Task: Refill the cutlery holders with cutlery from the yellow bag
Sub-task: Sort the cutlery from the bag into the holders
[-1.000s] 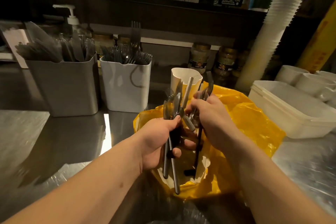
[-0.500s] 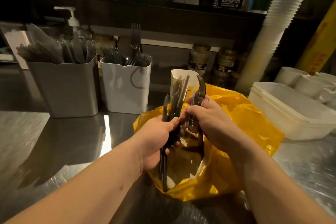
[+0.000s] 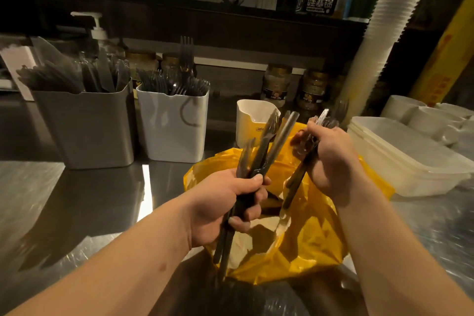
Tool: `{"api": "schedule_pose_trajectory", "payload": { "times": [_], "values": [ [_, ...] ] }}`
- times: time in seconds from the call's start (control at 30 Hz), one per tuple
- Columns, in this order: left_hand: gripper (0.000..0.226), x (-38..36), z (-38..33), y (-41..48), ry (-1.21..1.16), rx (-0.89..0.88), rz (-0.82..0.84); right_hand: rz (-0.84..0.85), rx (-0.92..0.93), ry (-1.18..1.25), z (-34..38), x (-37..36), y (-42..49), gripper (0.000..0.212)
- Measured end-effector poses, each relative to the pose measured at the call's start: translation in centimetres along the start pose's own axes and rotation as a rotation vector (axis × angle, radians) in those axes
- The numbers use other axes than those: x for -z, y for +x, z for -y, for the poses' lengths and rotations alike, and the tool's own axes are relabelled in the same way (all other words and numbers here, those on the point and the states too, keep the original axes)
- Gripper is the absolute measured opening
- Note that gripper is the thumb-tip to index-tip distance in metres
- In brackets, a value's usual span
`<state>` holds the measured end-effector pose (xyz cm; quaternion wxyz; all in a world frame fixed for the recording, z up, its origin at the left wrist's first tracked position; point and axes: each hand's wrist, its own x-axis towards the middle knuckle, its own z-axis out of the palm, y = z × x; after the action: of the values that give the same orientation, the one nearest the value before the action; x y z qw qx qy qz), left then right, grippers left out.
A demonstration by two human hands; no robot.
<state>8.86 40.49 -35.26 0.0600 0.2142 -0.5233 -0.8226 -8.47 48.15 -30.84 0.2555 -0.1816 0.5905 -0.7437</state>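
Left hand (image 3: 225, 202) gripped knives (image 3: 259, 151), right hand (image 3: 331, 161) gripped forks (image 3: 305, 151) over bag (image 3: 318, 233); we judged sorting by type before dropping into holders (image 3: 177, 123) best.

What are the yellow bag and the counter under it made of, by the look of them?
The yellow bag looks like thin plastic film: it crumples into sharp folds and shines. The counter seems to be brushed stainless steel: grey, faintly streaked, and mirroring the light and the holders' shadows.
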Motion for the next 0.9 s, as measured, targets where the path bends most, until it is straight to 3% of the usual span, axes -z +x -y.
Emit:
{"api": "schedule_pose_trajectory", "payload": {
  "times": [0.13, 0.33, 0.5, 0.7, 0.9],
  "values": [
    [0.019, 0.1, -0.1, -0.3, -0.025, 0.089, 0.138, -0.088, 0.062, -0.082, -0.5, 0.0, 0.4, 0.010],
    [0.024, 0.3, -0.3, -0.6, -0.095, 0.161, 0.218, -0.010, 0.136, -0.038, -0.1, -0.2, -0.2, 0.015],
    [0.031, 0.5, -0.1, -0.4, -0.085, 0.206, 0.197, -0.023, 0.132, -0.149, -0.8, -0.6, -0.2, 0.012],
    [0.034, 0.5, 0.1, -0.2, 0.100, 0.246, 0.170, -0.012, 0.210, -0.259, -1.3, -1.1, -0.3, 0.014],
    [0.017, 0.1, -0.1, -0.4, 0.053, 0.197, 0.152, 0.044, 0.102, -0.341, -2.3, -1.6, -0.1, 0.024]
  ]
}}
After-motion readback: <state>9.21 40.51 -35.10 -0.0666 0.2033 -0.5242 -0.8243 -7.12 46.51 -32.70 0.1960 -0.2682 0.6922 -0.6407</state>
